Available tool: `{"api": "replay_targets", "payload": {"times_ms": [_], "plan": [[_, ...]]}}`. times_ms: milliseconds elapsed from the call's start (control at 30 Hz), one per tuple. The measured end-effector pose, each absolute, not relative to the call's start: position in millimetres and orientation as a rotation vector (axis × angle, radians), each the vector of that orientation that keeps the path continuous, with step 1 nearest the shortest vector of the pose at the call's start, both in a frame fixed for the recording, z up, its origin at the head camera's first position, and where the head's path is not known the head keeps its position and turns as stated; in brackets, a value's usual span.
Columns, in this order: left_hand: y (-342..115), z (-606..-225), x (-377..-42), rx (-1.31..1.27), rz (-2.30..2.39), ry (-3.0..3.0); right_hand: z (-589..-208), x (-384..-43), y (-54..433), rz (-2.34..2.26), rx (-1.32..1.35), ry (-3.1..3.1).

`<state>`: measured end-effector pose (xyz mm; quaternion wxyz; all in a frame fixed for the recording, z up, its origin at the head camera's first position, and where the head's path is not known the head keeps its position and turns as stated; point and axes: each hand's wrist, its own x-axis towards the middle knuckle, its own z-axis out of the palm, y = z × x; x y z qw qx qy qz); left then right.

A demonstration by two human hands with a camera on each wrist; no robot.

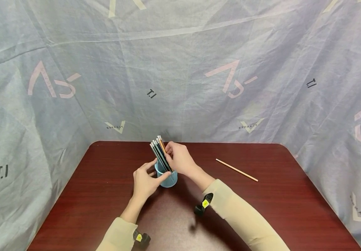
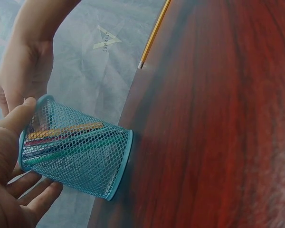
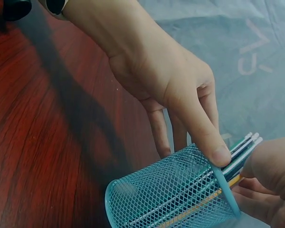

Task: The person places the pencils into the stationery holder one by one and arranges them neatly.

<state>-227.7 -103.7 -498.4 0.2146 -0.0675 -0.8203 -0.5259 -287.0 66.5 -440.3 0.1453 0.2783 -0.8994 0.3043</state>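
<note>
A light blue mesh pencil cup stands on the table with several pencils leaning out of it, mostly dark and green with white ends. My left hand grips the cup near its rim, thumb on one side and fingers on the other, as the left wrist view also shows. Over the mouth, my right hand pinches a yellow pencil beside the others. Through the mesh, the lower part of the yellow pencil shows inside the cup. Fingertips of the right hand are partly hidden.
Another yellow pencil lies on the dark red wooden table, to the right of the cup. Grey printed cloth hangs behind the table and along both sides.
</note>
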Motion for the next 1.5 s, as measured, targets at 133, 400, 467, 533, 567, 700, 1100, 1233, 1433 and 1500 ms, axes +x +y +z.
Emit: {"api": "replay_targets", "payload": {"times_ms": [133, 400, 467, 533, 567, 700, 1100, 1233, 1433, 1500], "plan": [[-104, -499, -228, -0.198, -1.457, -2.268, -441, -287, 63, 0.836, 0.783, -2.612], [-104, -499, -229, -0.209, -1.449, -2.251, -439, -286, 55, 0.771, 0.801, -2.637], [-104, -499, -229, -0.206, -1.453, -2.254, -438, -286, 54, 0.759, 0.795, -2.641], [-104, -499, -229, -0.202, -1.458, -2.258, -437, -286, 53, 0.764, 0.784, -2.637], [-103, -500, -229, -0.201, -1.458, -2.259, -437, -286, 53, 0.769, 0.780, -2.635], [-103, -499, -229, -0.207, -1.450, -2.250, -437, -285, 52, 0.779, 0.783, -2.634], [-103, -499, -228, -0.213, -1.459, -2.244, -438, -285, 53, 0.793, 0.792, -2.680], [-104, -500, -229, -0.204, -1.463, -2.237, -431, -284, 61, 0.861, 0.790, -2.687], [-104, -499, -229, -0.177, -1.460, -2.249, -424, -288, 93, 0.876, 0.783, -2.602], [-103, -498, -230, -0.181, -1.452, -2.267, -420, -290, 109, 0.854, 0.773, -2.573]]}}
